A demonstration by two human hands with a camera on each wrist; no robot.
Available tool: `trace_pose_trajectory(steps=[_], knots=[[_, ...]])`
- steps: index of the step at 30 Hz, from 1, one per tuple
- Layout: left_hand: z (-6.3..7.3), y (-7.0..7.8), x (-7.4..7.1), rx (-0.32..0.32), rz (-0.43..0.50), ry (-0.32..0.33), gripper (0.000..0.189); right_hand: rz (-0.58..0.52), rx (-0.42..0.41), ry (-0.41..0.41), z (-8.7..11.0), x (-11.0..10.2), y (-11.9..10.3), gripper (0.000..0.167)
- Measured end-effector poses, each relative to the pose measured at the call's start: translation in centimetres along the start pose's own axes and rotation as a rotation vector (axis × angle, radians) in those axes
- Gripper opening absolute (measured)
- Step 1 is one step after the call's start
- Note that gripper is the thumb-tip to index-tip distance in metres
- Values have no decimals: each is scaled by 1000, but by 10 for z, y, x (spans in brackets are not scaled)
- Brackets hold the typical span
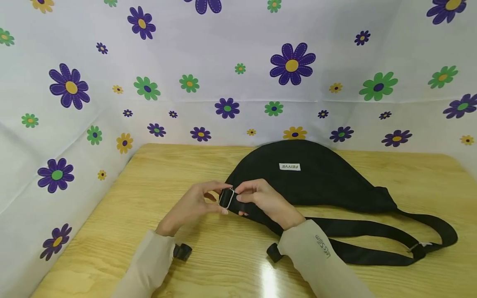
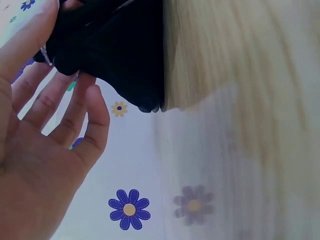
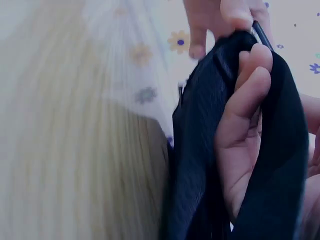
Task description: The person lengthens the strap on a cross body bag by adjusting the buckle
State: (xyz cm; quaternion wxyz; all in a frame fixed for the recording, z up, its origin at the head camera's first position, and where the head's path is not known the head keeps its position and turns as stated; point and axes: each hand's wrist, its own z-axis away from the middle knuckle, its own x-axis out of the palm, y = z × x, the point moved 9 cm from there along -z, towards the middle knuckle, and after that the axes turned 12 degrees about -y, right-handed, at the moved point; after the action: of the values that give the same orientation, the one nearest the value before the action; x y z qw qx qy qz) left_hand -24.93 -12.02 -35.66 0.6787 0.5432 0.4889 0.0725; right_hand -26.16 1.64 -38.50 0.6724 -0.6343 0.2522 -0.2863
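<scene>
A black waist bag (image 1: 309,182) with a small white label (image 1: 290,167) lies on the table. At its left end is a metal strap buckle (image 1: 226,198) with black webbing through it. My left hand (image 1: 193,205) holds the buckle's left side between thumb and fingers; its other fingers are spread in the left wrist view. Just right of it, my right hand (image 1: 262,200) pinches the webbing beside the buckle. In the right wrist view the black strap (image 3: 282,135) passes over the right hand, with some of its fingers behind the strap.
The bag's long strap (image 1: 350,227) loops to the right across the wooden table (image 1: 179,165), with a second metal slider (image 1: 413,247) near its far end. A white flowered cloth (image 1: 238,87) hangs behind the table and along its left side.
</scene>
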Motion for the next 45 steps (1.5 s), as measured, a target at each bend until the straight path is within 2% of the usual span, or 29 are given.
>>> trace_pose_trajectory(steps=[4,8,11,14,17,25,33,37,45], knots=[[3,2,-3,4,-1,5,53,-17,-12,-22,-4,6,-3,19],[2,2,-5,-1,-13,-2,55,114,33,-23,0,0,-7,22],[3,1,-7,-10,-22,5,55,178,63,-89,3,-3,-6,23],[5,-1,-10,-11,-16,17,56,147,71,-168,6,-3,-4,22],[6,-3,-11,-11,-9,18,56,116,64,-187,7,-3,-2,21],[6,0,-11,2,-1,24,56,135,30,-97,3,1,-7,19],[1,3,-3,38,4,-23,52,95,-14,-70,0,13,-13,17],[1,4,-2,47,-11,-22,52,103,12,-109,0,10,-10,19],[4,5,-8,34,-16,21,54,146,59,-231,7,2,-5,20]])
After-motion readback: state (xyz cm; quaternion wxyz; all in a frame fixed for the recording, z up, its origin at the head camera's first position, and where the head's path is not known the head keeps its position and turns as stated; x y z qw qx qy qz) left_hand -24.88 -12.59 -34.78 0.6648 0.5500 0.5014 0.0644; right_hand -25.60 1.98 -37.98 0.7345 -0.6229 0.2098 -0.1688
